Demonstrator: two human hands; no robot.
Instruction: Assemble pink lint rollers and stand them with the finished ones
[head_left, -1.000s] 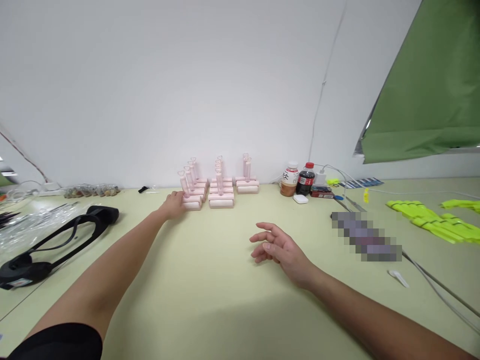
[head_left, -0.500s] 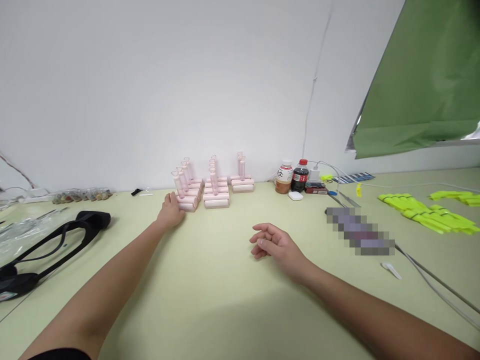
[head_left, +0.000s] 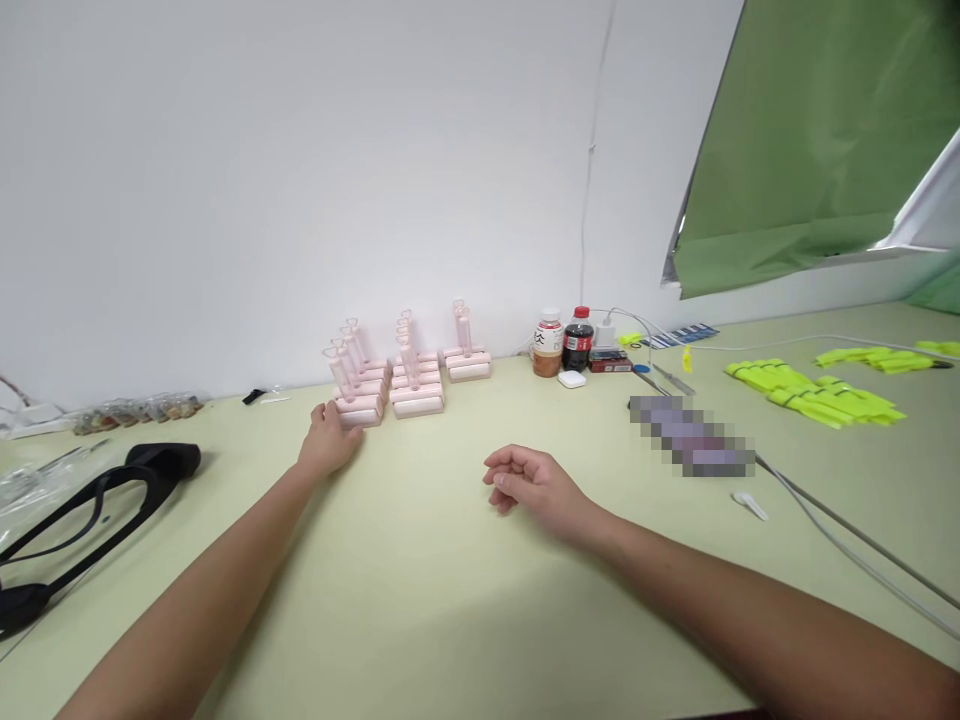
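Note:
My left hand (head_left: pixel 328 440) is at the front of the left-hand row, its fingers and thumb about the near end of a pale pink lint roller (head_left: pixel 358 410). This roller has a horizontal pink base with a white strip, and a clear upright handle ending in a small loop. Several matching rollers stand behind it. A second row, the middle lint rollers (head_left: pixel 417 402), is just to the right, and a shorter group of lint rollers (head_left: pixel 470 370) is farther right. My right hand (head_left: pixel 534 485) hovers over the table, fingers loosely curled and apart, holding nothing.
A pill-type bottle (head_left: pixel 547 345), a cola bottle (head_left: pixel 577 342) and a white case (head_left: pixel 571 380) stand near the wall. Rightward lie a pixelated object (head_left: pixel 690 437), cables and neon-yellow strips (head_left: pixel 817 395). A black strapped headset (head_left: pixel 161 462) lies on the left.
The view has turned slightly right, so everything sits farther left. The front left lint roller looks squarer to its row, with my left hand still at it. My right hand keeps its pose.

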